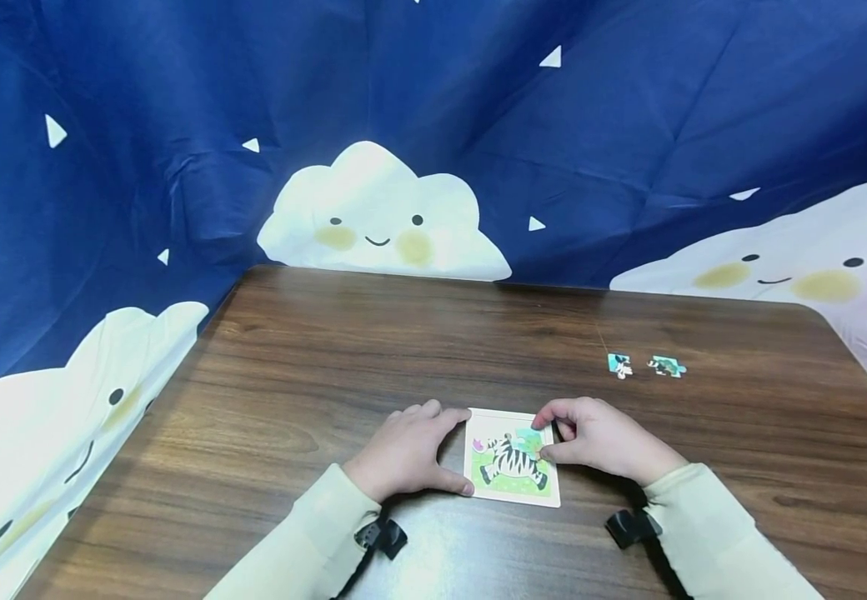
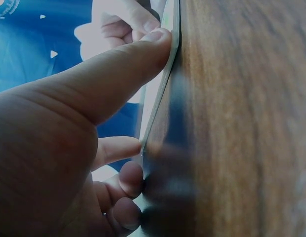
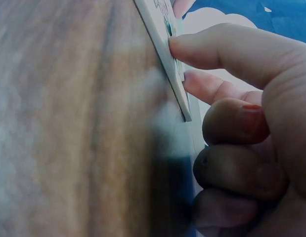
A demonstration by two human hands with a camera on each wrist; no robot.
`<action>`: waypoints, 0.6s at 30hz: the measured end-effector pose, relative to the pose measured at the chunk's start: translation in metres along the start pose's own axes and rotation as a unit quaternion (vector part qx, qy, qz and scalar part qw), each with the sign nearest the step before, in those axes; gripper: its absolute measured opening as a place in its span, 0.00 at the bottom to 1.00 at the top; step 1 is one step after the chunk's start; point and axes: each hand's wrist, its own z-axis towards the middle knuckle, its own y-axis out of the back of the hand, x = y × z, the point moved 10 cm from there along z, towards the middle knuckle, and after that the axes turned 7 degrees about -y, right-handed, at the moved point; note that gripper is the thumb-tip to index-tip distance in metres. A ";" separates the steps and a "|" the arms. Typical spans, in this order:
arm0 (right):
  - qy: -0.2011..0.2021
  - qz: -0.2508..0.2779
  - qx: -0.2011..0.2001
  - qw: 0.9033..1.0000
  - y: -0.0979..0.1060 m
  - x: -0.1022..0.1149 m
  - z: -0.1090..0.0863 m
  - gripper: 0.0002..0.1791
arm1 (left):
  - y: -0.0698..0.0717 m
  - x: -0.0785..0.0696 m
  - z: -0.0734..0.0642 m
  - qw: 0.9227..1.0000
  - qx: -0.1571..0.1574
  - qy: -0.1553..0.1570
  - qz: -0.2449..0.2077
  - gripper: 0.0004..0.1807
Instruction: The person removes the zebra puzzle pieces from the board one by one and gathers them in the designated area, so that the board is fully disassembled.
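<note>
A square jigsaw puzzle board with a pale frame and a zebra picture lies flat on the table. Spread along its left side, my left hand holds it, thumb at the near left corner and forefinger at the far left one. My right hand pinches a light blue and green puzzle piece between thumb and forefinger, over the upper right part of the picture. In the right wrist view the other fingers are curled beside the board's edge.
Two loose puzzle pieces lie farther back on the right: a blue and white one and a green and blue one. Behind the brown wooden table hangs a blue curtain with clouds.
</note>
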 end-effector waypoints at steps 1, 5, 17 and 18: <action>0.001 0.001 0.000 1.000 0.000 0.000 0.000 0.13 | 0.000 0.000 0.000 1.000 0.000 0.000 0.000 0.54; 0.009 0.004 -0.002 1.000 0.001 -0.001 0.000 0.13 | 0.000 0.000 0.000 1.000 0.000 0.001 0.002 0.54; 0.010 0.027 -0.039 0.999 0.024 -0.019 -0.001 0.14 | 0.001 -0.001 0.000 1.000 -0.001 -0.003 0.007 0.54; 0.006 0.029 -0.041 0.999 0.026 -0.021 -0.001 0.14 | 0.001 -0.001 0.000 1.000 -0.001 -0.004 0.007 0.54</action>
